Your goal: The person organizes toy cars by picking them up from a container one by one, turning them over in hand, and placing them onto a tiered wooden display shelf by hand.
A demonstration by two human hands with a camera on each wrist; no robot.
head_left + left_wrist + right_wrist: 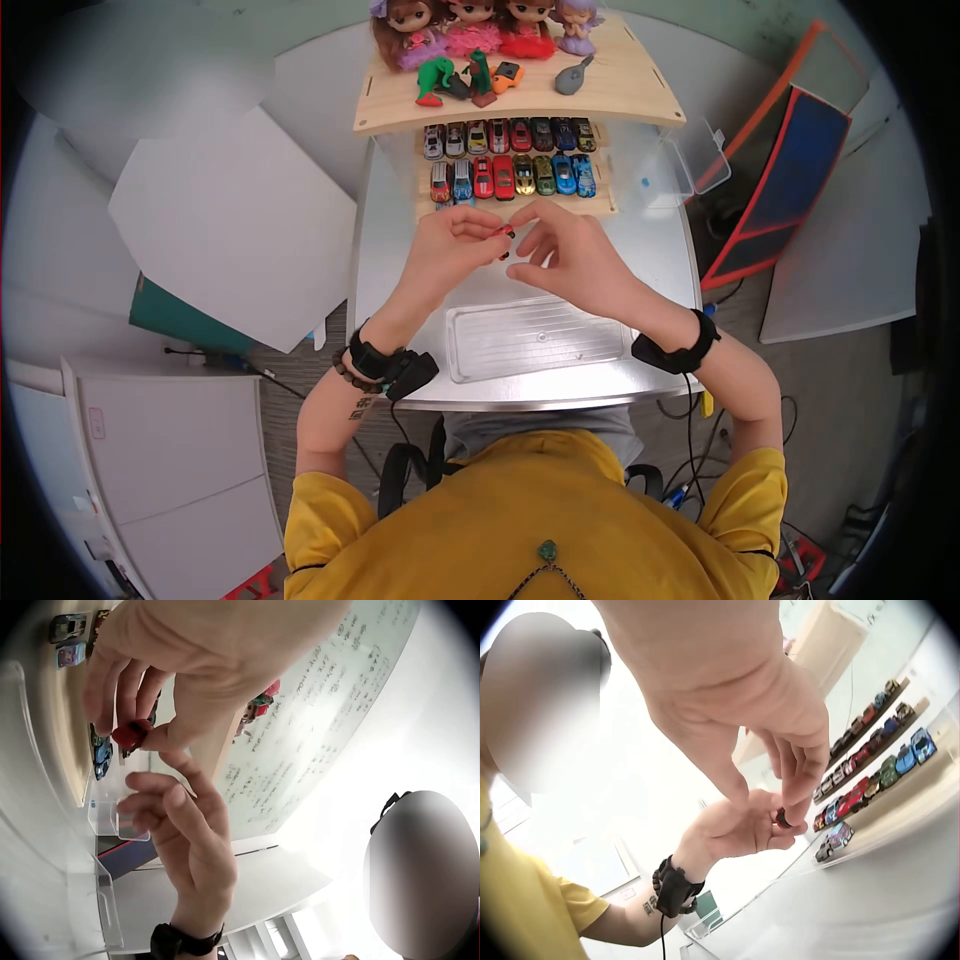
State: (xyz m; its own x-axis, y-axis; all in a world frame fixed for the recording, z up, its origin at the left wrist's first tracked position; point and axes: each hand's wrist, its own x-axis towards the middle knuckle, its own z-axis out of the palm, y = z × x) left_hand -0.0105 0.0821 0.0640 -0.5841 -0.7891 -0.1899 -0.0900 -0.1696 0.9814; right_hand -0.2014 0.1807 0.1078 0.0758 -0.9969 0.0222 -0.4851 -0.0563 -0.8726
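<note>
My left hand (448,252) pinches a small red toy car (504,232) between thumb and fingers, above the silver table and in front of the rows of cars. In the left wrist view the red car (132,733) shows between thumb and fingertips, its far part covered by the fingers. My right hand (575,255) is close on the other side, its index fingertip right at the car and its other fingers loosely bent. From the right wrist, only a small piece of the car (782,818) shows past the fingers.
Toy cars (503,177) stand in rows on a wooden rack (607,205) behind my hands. Above it, a wooden shelf (400,105) bears dolls (470,30) and small figures. A transparent ridged tray (540,340) lies nearer me, and a transparent box (708,160) is at the right.
</note>
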